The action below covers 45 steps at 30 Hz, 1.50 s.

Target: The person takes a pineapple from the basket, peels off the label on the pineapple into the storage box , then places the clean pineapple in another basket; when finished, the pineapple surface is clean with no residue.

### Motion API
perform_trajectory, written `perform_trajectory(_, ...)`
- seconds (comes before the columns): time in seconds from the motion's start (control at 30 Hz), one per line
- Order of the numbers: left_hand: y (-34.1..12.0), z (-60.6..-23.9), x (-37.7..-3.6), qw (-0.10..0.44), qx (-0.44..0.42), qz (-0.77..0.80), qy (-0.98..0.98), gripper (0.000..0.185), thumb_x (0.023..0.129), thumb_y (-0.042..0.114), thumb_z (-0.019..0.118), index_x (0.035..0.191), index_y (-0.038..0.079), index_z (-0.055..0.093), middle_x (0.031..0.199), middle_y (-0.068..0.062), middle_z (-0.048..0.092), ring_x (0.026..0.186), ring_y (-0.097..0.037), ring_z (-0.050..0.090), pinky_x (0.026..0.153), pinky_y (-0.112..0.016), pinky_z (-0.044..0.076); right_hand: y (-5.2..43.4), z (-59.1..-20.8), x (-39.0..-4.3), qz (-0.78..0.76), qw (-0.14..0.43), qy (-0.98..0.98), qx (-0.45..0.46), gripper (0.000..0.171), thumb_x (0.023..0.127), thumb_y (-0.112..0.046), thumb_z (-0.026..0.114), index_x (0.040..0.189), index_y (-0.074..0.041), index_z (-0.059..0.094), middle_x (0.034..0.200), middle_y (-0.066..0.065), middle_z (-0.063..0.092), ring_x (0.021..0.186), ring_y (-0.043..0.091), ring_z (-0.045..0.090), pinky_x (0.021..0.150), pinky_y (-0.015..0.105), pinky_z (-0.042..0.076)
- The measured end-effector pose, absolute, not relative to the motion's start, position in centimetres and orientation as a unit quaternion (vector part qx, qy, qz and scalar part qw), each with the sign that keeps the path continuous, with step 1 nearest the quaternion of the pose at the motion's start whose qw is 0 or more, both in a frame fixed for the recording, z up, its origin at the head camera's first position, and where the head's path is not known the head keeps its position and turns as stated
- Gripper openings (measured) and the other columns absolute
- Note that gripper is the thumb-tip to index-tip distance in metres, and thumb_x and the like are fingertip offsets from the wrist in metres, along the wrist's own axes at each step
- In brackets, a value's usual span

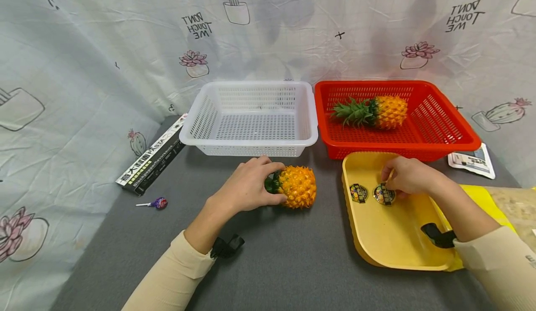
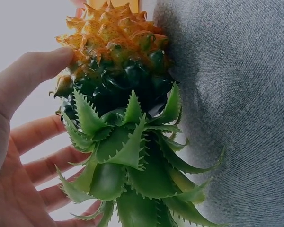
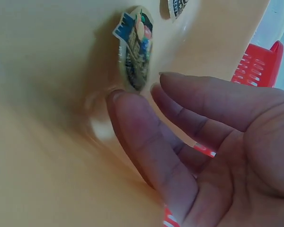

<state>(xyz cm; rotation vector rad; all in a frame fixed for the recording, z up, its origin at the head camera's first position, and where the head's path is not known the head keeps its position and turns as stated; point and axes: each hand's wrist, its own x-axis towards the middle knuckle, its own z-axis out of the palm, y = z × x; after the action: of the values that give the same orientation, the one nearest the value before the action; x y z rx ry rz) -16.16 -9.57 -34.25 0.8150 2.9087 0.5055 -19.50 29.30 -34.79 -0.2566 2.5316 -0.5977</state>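
On the grey table, a small orange pineapple [image 1: 298, 187] lies on its side. My left hand [image 1: 250, 185] grips it near the crown, thumb on one side and fingers on the other. Its spiky green leaves [image 2: 132, 161] fill the lower part of the left wrist view. Inside the yellow tray [image 1: 389, 248], my right hand [image 1: 409, 175] is over a round, dark printed badge-like piece [image 1: 384, 195]. In the right wrist view its slightly bent fingertips are at the edge of that piece, with a gap between them. A second similar round piece [image 1: 358, 193] lies to its left.
Behind stand a white basket [image 1: 251, 142] and a red basket [image 1: 398, 146] holding another pineapple [image 1: 390, 112]. A black pasta box [image 1: 152, 157] and a lollipop [image 1: 160, 203] lie at left. A pouch [image 1: 473, 161] and a yellow packet [image 1: 487, 201] are at right.
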Motion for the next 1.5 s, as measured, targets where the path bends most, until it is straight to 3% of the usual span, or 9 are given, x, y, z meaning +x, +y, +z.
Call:
perform_trajectory(0.17, -9.6, -34.3, -16.2, 0.041, 0.266, 0.166, 0.949, 0.068, 0.083, 0.049, 0.083, 0.141, 0.021, 0.064, 0.125, -0.005, 0.064, 0.114, -0.027, 0.061, 0.096, -0.056, 0.050, 29.2, -34.2, -19.4, -0.200, 0.262, 0.939, -0.096, 0.026, 0.090, -0.008, 0.068, 0.113, 0.004, 0.064, 0.079, 0.008, 0.063, 0.066, 0.018, 0.057, 0.062, 0.033, 0.049)
perform_trajectory(0.37, -9.7, -34.4, -16.2, 0.039, 0.268, 0.166, 0.948, 0.068, 0.083, 0.049, 0.082, 0.141, 0.021, 0.064, 0.125, -0.004, 0.064, 0.113, -0.027, 0.062, 0.096, -0.055, 0.051, 29.2, -33.0, -19.3, -0.211, 0.255, 0.938, -0.099, 0.035, 0.094, -0.016, 0.072, 0.121, 0.005, 0.064, 0.094, 0.011, 0.067, 0.074, 0.021, 0.062, 0.065, 0.035, 0.056)
perform_trajectory(0.63, -9.8, -34.4, -16.3, 0.041, 0.268, 0.177, 0.946, 0.067, 0.082, 0.049, 0.084, 0.141, 0.021, 0.065, 0.126, -0.004, 0.065, 0.115, -0.027, 0.061, 0.099, -0.055, 0.050, 27.2, -30.8, -18.5, -0.243, 0.186, 0.943, -0.134, 0.034, 0.095, -0.025, 0.074, 0.119, -0.003, 0.067, 0.101, 0.007, 0.072, 0.079, 0.019, 0.065, 0.065, 0.034, 0.058)
perform_trajectory(1.13, -10.0, -34.5, -16.4, 0.034, 0.272, 0.179, 0.945, 0.068, 0.082, 0.050, 0.084, 0.140, 0.021, 0.065, 0.126, -0.003, 0.066, 0.115, -0.028, 0.062, 0.099, -0.054, 0.051, 19.5, -28.3, -16.7, -0.313, 0.128, 0.923, -0.185, 0.031, 0.093, -0.032, 0.077, 0.119, -0.017, 0.069, 0.115, 0.004, 0.073, 0.103, 0.022, 0.069, 0.084, 0.037, 0.054)
perform_trajectory(1.33, -9.9, -34.5, -16.3, 0.033, 0.271, 0.180, 0.945, 0.067, 0.081, 0.050, 0.084, 0.139, 0.021, 0.066, 0.125, -0.003, 0.067, 0.115, -0.029, 0.062, 0.099, -0.053, 0.051, 17.0, -28.9, -17.2, -0.330, 0.144, 0.911, -0.200, 0.035, 0.092, -0.028, 0.078, 0.123, -0.013, 0.067, 0.114, 0.008, 0.073, 0.097, 0.022, 0.068, 0.080, 0.037, 0.055)
perform_trajectory(1.5, -10.0, -34.4, -16.2, 0.036, 0.269, 0.178, 0.946, 0.068, 0.082, 0.050, 0.084, 0.141, 0.021, 0.065, 0.128, -0.004, 0.066, 0.118, -0.030, 0.061, 0.101, -0.056, 0.049, 15.5, -30.0, -17.8, -0.328, 0.173, 0.906, -0.206, 0.042, 0.093, -0.025, 0.078, 0.130, -0.011, 0.063, 0.123, 0.013, 0.069, 0.110, 0.030, 0.067, 0.092, 0.046, 0.057)
